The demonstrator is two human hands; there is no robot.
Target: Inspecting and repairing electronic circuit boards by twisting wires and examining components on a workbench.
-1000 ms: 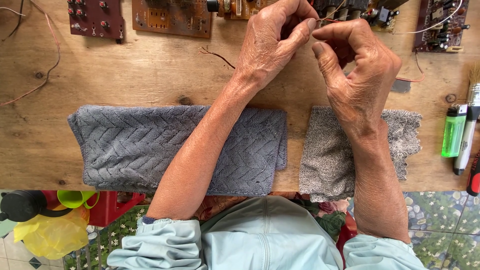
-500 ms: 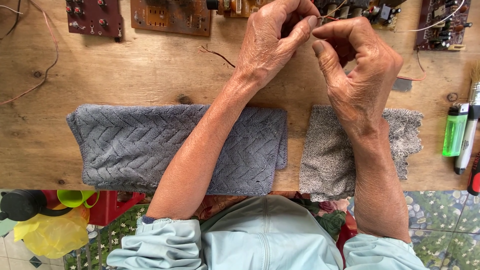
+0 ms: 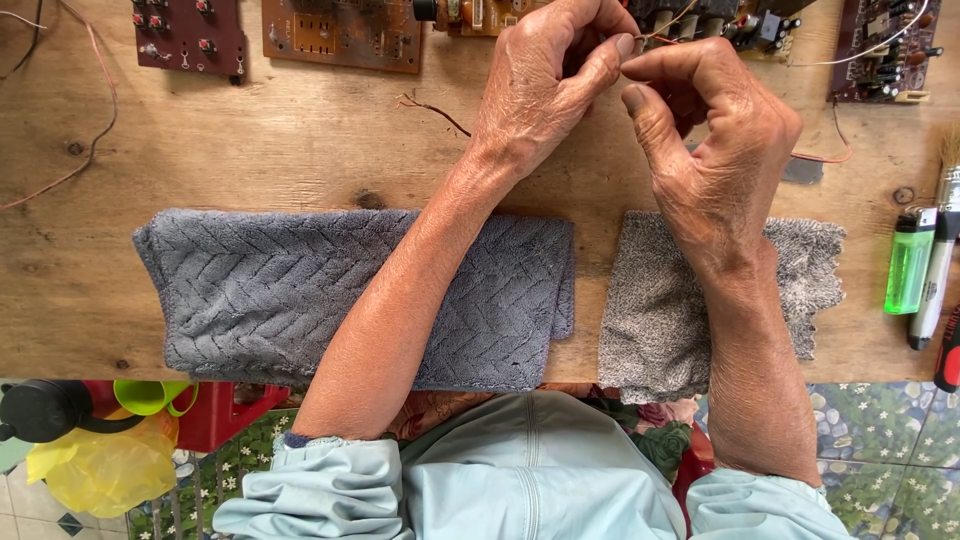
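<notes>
Thin copper wire [image 3: 650, 36]: far centre of the wooden bench [image 3: 300, 150], pinched between left hand [image 3: 545, 90] and right hand [image 3: 715, 140], fingertips together. Step in hand: apparently twisting the strand, detail too fine to confirm. Next calls for steady fingertip grip. Grey towel [image 3: 250, 290] lies near.

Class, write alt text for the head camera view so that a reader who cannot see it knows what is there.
Seen from above, a person's left hand and right hand pinch a thin wire between their fingertips over a wooden workbench. Circuit boards line the far edge, two grey cloths lie under the forearms, and a green lighter sits at the right.
</notes>
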